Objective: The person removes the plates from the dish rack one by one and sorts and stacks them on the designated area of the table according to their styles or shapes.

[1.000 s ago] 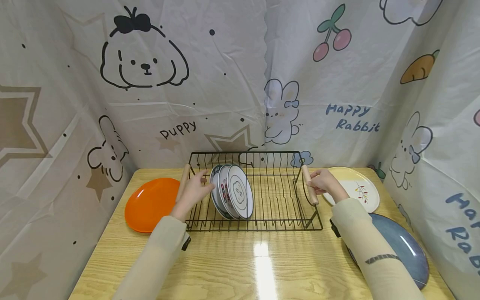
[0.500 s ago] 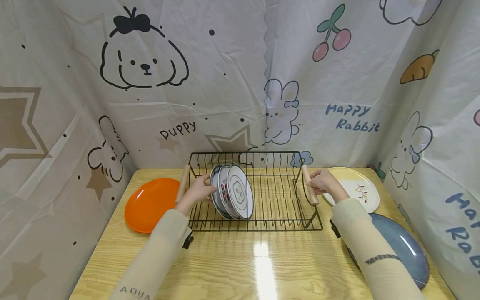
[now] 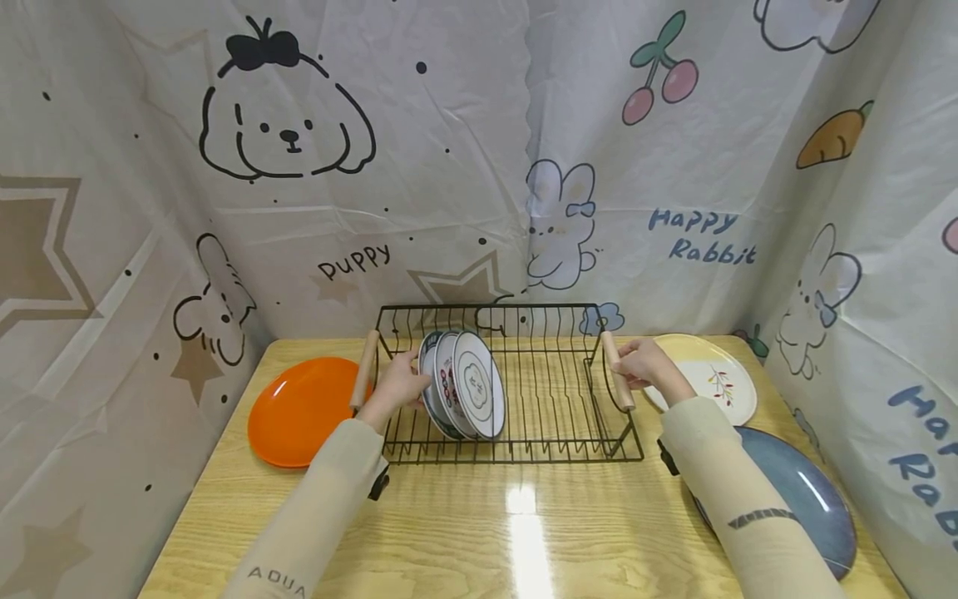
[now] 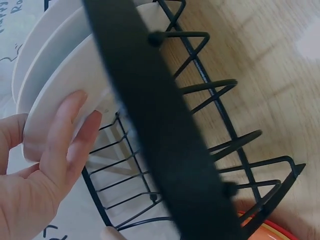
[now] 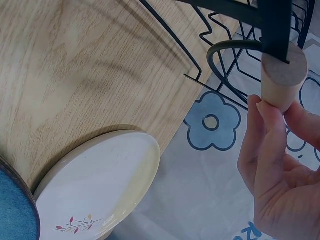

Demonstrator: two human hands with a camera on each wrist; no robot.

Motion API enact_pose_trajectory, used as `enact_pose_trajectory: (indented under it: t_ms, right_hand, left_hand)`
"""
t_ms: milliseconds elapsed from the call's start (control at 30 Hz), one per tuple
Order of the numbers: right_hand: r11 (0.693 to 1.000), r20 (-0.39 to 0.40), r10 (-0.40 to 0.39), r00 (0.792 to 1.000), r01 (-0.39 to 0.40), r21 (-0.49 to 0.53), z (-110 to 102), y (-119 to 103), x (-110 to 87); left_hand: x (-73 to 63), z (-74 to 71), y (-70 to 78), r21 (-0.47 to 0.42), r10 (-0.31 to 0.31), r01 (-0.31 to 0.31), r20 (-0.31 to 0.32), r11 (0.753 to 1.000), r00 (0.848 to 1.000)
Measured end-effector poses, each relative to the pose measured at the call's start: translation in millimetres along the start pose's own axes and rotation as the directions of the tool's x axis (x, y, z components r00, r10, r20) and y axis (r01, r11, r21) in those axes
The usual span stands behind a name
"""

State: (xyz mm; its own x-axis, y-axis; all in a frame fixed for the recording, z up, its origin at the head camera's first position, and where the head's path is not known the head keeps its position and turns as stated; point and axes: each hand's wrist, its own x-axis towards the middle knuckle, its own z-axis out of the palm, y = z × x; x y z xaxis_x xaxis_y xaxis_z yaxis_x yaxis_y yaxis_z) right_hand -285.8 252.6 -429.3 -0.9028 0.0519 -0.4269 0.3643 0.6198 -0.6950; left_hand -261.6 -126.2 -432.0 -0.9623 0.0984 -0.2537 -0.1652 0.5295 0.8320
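Several patterned dishes point(image 3: 479, 387) stand upright, leaning together, in the left part of a black wire dish rack point(image 3: 550, 441). My left hand point(image 3: 400, 383) pinches the rim of the leftmost dish point(image 4: 75, 70), with the thumb on one side and the fingers against its pale underside. The far right end of the rack carries a wooden handle point(image 3: 618, 370). My right hand point(image 3: 649, 364) holds that handle between thumb and fingertips, as the right wrist view shows close up.
An orange plate point(image 3: 299, 416) lies left of the rack. To the right lie a white-and-yellow plate point(image 3: 714, 374) and a large blue plate point(image 3: 797, 491), partly under the right sleeve. A second wooden handle point(image 3: 365, 370) is at the rack's left end. A printed curtain point(image 3: 464, 166) hangs behind.
My left hand has moved slightly right, from spread fingers beside the dishes to a pinch on the leftmost one. The right hand stays on the handle; the dishes stand as before.
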Motion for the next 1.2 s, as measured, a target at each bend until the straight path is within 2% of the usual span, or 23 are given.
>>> enact_pose_trajectory:
  t_ms: [300,367,467,533,667,767,1000,1200]
  right_hand:
    - [1.0,0.017,0.002,1.0,-0.002,0.003,0,1,3.3]
    - [1.0,0.03,-0.017,0.999,0.017,0.02,-2,5,6.7]
    - [1.0,0.036,-0.016,0.999,0.015,0.016,-3,7,8.7]
    - [1.0,0.028,-0.019,0.999,0.019,0.014,-3,6,7.1]
    - [1.0,0.008,-0.001,1.0,0.001,0.0,-1,1,1.3]
    - [1.0,0.007,0.0,1.0,0.0,0.002,-1,0,-0.3]
    - [1.0,0.008,0.007,1.0,-0.007,0.01,-1,1,3.0]
    - [1.0,0.031,-0.015,0.999,0.015,0.018,-2,5,7.9]
  left_hand:
    - [-1.1,-13.7,4.9,0.064,0.019,-0.019,-0.003,0.998,1.0]
    - [-3.0,-18.0,7.8,0.13,0.026,-0.022,-0.032,0.991,0.999]
    - [-5.5,-23.1,12.9,0.152,0.048,-0.037,-0.07,0.988,0.996]
    - [-6.3,-26.3,15.8,0.125,0.055,-0.044,-0.085,0.991,0.995]
    - [-6.4,-35.5,17.3,0.012,0.037,-0.036,-0.061,0.999,0.997]
    - [-8.6,-45.9,17.6,-0.011,0.048,-0.049,-0.064,0.999,0.997]
    - [-20.9,-74.3,16.1,-0.08,0.075,-0.088,-0.154,0.993,0.985]
    - [-34.2,-99.4,3.0,-0.193,0.077,-0.128,-0.252,0.973,0.965]
